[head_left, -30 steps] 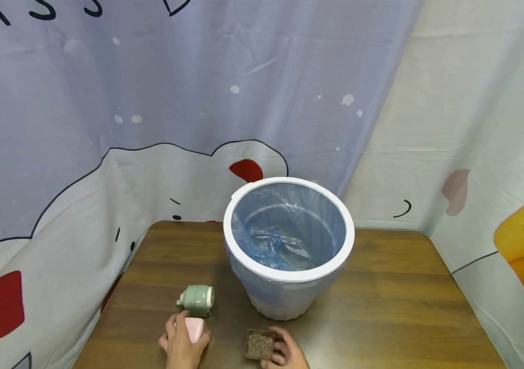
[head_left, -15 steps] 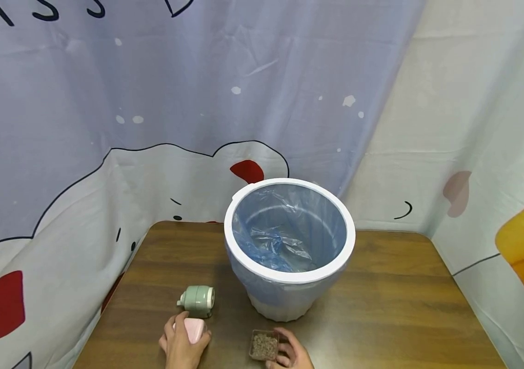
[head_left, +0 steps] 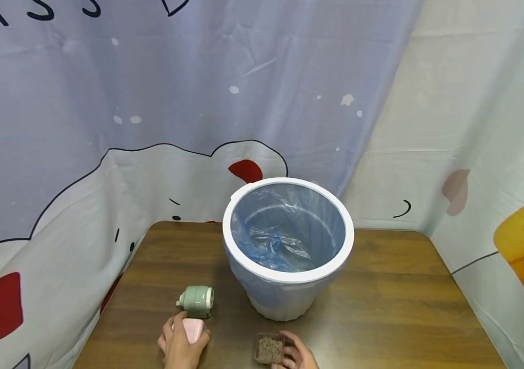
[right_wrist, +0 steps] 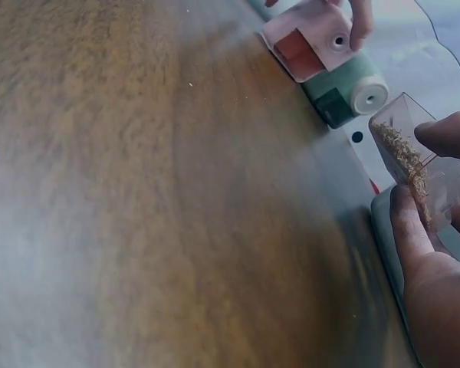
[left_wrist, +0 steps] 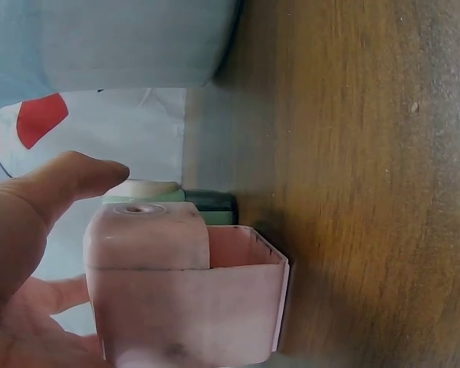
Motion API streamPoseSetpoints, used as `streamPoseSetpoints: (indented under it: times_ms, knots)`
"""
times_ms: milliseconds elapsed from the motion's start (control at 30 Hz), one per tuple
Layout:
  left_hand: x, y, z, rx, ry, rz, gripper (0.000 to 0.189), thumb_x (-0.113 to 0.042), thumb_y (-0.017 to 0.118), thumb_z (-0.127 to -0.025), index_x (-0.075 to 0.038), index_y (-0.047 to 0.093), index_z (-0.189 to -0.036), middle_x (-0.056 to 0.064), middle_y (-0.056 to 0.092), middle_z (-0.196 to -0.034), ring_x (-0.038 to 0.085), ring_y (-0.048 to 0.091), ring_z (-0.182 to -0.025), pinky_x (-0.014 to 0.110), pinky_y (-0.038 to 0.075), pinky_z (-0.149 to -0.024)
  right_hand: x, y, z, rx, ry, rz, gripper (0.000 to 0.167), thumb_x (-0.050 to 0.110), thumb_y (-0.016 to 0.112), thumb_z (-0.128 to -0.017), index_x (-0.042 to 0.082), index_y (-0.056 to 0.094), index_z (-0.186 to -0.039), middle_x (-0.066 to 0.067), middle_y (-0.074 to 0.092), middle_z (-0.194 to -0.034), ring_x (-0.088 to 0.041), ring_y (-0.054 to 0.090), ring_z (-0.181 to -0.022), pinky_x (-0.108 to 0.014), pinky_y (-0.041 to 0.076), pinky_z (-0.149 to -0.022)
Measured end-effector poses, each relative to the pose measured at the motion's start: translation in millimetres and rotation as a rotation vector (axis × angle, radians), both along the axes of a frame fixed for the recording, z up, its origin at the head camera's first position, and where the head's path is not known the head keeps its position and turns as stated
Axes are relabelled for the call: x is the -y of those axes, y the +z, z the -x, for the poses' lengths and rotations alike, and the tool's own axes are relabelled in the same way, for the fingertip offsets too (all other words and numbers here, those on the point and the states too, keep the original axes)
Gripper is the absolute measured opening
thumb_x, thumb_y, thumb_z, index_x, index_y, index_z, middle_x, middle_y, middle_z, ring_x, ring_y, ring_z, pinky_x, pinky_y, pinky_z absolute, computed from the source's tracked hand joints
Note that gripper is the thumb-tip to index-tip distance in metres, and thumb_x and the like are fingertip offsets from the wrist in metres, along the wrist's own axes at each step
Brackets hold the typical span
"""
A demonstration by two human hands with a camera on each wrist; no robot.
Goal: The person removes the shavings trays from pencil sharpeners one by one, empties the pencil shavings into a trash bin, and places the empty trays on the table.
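My left hand (head_left: pixel 180 347) holds a pink desktop pencil sharpener (head_left: pixel 194 329) low at the table's left. In the left wrist view, the pink sharpener (left_wrist: pixel 184 314) shows a round pencil hole and an open drawer slot. My right hand (head_left: pixel 301 353) grips a small clear shavings drawer (right_wrist: pixel 454 178) between thumb and fingers. Pencil shavings (head_left: pixel 269 350) lie in that drawer, apart from the sharpener and in front of the bin. Just beyond the left hand a green pencil sharpener (head_left: pixel 196 299) lies on its side.
A white-rimmed bin (head_left: pixel 347 243) lined with a blue plastic bag (head_left: pixel 266 246) stands on the wooden table (head_left: pixel 396 307), beyond both hands. Printed cloth (head_left: pixel 151 92) hangs behind and at the sides.
The right hand has shifted a little to the right and towards the near edge, with the drawer of shavings. The left hand and pink sharpener stay put.
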State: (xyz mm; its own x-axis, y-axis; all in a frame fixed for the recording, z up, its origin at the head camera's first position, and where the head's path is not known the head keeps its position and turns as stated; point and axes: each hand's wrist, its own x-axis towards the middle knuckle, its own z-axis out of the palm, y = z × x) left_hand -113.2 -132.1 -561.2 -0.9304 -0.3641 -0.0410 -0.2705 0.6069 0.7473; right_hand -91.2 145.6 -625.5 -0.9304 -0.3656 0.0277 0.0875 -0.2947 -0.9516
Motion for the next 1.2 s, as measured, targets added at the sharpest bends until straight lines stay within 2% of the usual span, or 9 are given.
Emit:
streamPoseSetpoints:
  times_ms: [167,467,667,867,967,1133,1200]
  knots:
    - [-1.8,1.2,-0.1,-0.017,0.014,0.006,0.071,-0.024,0.073,-0.068,-0.007,0.038,-0.128,0.025,0.025,-0.131,0.051,0.021,-0.114,0.072,0.032,-0.07,-5,-0.8,-0.7,-0.033,0.004,-0.004,0.078,-0.007,0.066,-0.076,-0.017,0.014,-0.132,-0.004,0.041,-0.12,-0.013,0.057,-0.103,-0.033,0.049,-0.082]
    - [-3.2,3.6,-0.2,-0.003,-0.003,0.006,0.073,-0.025,0.073,-0.07,-0.006,0.035,-0.129,0.025,0.025,-0.132,0.05,0.02,-0.117,0.073,0.029,-0.073,-13,0.7,-4.8,0.003,-0.035,-0.007,0.077,-0.008,0.067,-0.075,-0.012,0.017,-0.134,-0.004,0.043,-0.118,-0.017,0.059,-0.1,-0.035,0.049,-0.081]
    - [-2.5,6.6,-0.5,-0.023,-0.011,0.01,0.073,-0.025,0.072,-0.071,-0.006,0.034,-0.13,0.025,0.026,-0.131,0.049,0.021,-0.119,0.073,0.028,-0.076,-17,4.4,-6.1,-0.021,-0.055,-0.039,0.078,-0.007,0.066,-0.076,-0.017,0.014,-0.132,-0.007,0.043,-0.12,-0.012,0.057,-0.103,-0.033,0.049,-0.082]
    - [-3.3,9.4,-0.1,-0.013,-0.017,0.013,0.074,-0.028,0.071,-0.072,-0.005,0.033,-0.131,0.025,0.028,-0.13,0.048,0.023,-0.118,0.073,0.028,-0.077,-22,9.9,-5.0,0.021,-0.101,-0.104,0.077,-0.005,0.067,-0.076,-0.015,0.018,-0.134,-0.024,0.037,-0.127,-0.009,0.057,-0.103,-0.031,0.049,-0.082]
    - [-3.8,10.2,0.0,-0.013,-0.018,0.011,0.072,-0.028,0.071,-0.073,-0.006,0.034,-0.131,0.025,0.028,-0.131,0.048,0.023,-0.119,0.073,0.026,-0.08,-24,11.9,-4.6,0.01,-0.13,-0.127,0.076,-0.006,0.066,-0.075,-0.015,0.02,-0.134,-0.031,0.032,-0.129,-0.01,0.056,-0.103,-0.031,0.049,-0.082]
    - [-5.5,10.3,0.7,-0.035,-0.029,0.013,0.069,-0.027,0.071,-0.072,-0.006,0.038,-0.129,0.024,0.029,-0.131,0.047,0.024,-0.12,0.071,0.023,-0.083,-28,13.3,-6.4,-0.017,-0.16,-0.14,0.075,-0.006,0.067,-0.074,-0.016,0.022,-0.133,-0.023,0.038,-0.127,-0.009,0.056,-0.103,-0.031,0.049,-0.082]
    - [-6.4,10.1,1.1,-0.046,-0.028,0.015,0.067,-0.027,0.071,-0.072,-0.006,0.04,-0.128,0.023,0.03,-0.131,0.046,0.025,-0.119,0.07,0.021,-0.085,-29,13.3,-7.5,-0.027,-0.159,-0.138,0.076,-0.006,0.067,-0.074,-0.016,0.021,-0.133,-0.025,0.037,-0.127,-0.009,0.056,-0.103,-0.031,0.049,-0.082]
